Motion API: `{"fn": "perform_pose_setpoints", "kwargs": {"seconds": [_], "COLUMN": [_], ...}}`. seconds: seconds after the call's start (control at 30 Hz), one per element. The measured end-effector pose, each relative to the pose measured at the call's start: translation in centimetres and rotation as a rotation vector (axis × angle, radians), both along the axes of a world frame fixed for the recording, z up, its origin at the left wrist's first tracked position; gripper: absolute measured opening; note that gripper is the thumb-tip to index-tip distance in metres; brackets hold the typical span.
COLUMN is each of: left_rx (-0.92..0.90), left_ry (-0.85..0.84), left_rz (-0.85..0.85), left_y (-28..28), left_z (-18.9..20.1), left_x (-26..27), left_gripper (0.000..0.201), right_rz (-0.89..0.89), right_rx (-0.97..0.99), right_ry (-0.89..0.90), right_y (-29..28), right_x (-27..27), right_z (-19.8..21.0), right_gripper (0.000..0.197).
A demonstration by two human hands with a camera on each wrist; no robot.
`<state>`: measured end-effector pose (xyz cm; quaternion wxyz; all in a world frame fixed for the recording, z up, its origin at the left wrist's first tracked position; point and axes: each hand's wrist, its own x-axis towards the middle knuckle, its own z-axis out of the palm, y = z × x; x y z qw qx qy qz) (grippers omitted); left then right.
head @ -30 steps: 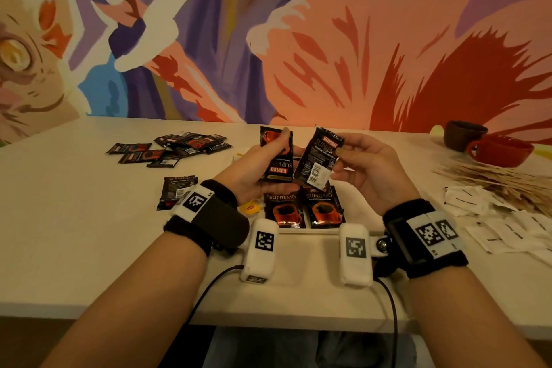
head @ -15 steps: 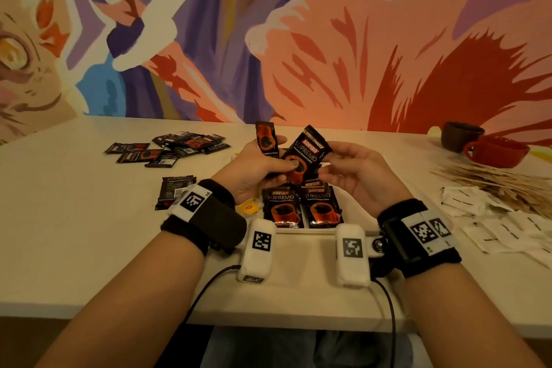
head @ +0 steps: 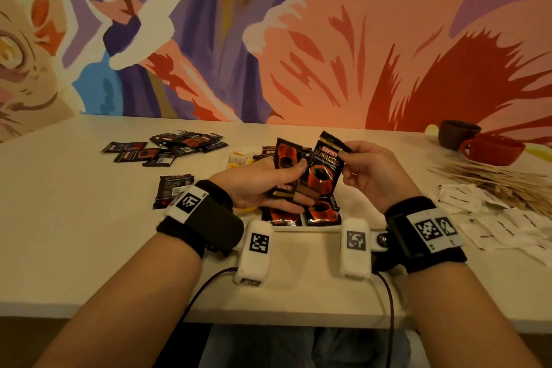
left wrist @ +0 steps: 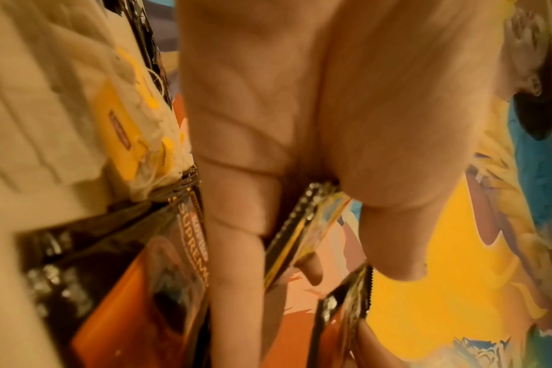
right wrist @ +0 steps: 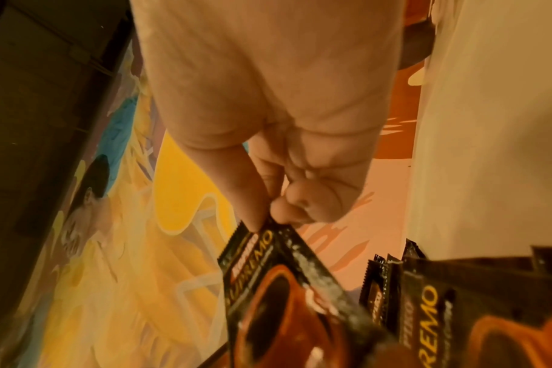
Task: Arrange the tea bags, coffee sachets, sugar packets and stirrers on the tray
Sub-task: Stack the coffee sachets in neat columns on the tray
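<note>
Painted mural wall backs a smooth cream table. At near centre the right hand pinches the crimped top edge of a glossy black foil coffee sachet, upright above the white tray; the left hand grips a second sachet between thumb and fingers, touching the first. Two flat sachets lie side by side on the tray. Loose sachets are scattered far left; thin wooden stirrers and white paper sugar packets lie right, near a red cup.

Tray mostly hidden beneath both hands, small print on sugar packets illegible
</note>
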<state>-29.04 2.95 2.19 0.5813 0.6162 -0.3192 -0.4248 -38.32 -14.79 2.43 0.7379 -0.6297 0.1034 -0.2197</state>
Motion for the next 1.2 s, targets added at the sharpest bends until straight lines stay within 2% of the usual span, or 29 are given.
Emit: {"fn": "perform_pose_setpoints", "kwargs": {"seconds": [0.13,0.23,0.33,0.43,0.53,0.63,0.7,0.9,1.0,1.07,1.13,1.2], "left_rx": [0.003,-0.031,-0.114,-0.189,-0.234,-0.306,-0.336,-0.329,-0.336,-0.296,-0.157,-0.033], "left_ry": [-0.002,0.027,0.040,0.022,0.031,0.144,0.182,0.244,0.265,0.238,0.118,0.008], "left_rz": [0.111,0.175,0.250,0.369,0.437,0.360,0.278,0.168,0.182,0.160,0.096,0.048], "left_y": [-0.1,-0.2,-0.1,0.0,0.3,0.7,0.7,0.8,0.8,0.8,0.9,0.9], "left_z": [0.1,0.1,0.1,0.4,0.4,0.2,-0.1,0.5,1.0,0.9,0.7,0.5], "left_x": [0.2,0.3,0.5,0.8,1.2,1.6,1.8,1.3,0.6,0.6,0.8,0.6], "left_gripper": [0.020,0.020,0.027,0.042,0.061,0.082,0.089,0.082,0.068,0.066,0.070,0.065], "right_rz": [0.032,0.061,0.062,0.009,-0.038,-0.022,0.019,0.173,0.188,0.199,0.219,0.219], "right_rx": [-0.095,-0.197,-0.256,-0.263,-0.261,-0.239,-0.207,-0.124,-0.125,-0.129,-0.154,-0.277], "right_ry": [0.184,0.304,0.323,0.256,0.167,0.080,0.016,-0.092,-0.094,-0.108,-0.127,-0.129], "right_y": [0.0,0.3,0.4,0.2,0.1,0.3,0.7,1.2,1.4,1.6,1.7,2.0], "right_x": [0.2,0.4,0.4,0.4,0.2,0.2,0.3,0.3,0.3,0.2,0.3,0.7], "right_z": [-0.4,-0.7,-0.8,-0.9,-1.0,-0.9,-0.8,-0.7,-0.7,-0.6,-0.6,-0.6], "right_gripper": [0.014,0.014,0.020,0.030,0.031,0.027,0.024,0.021,0.021,0.022,0.028,0.036]}}
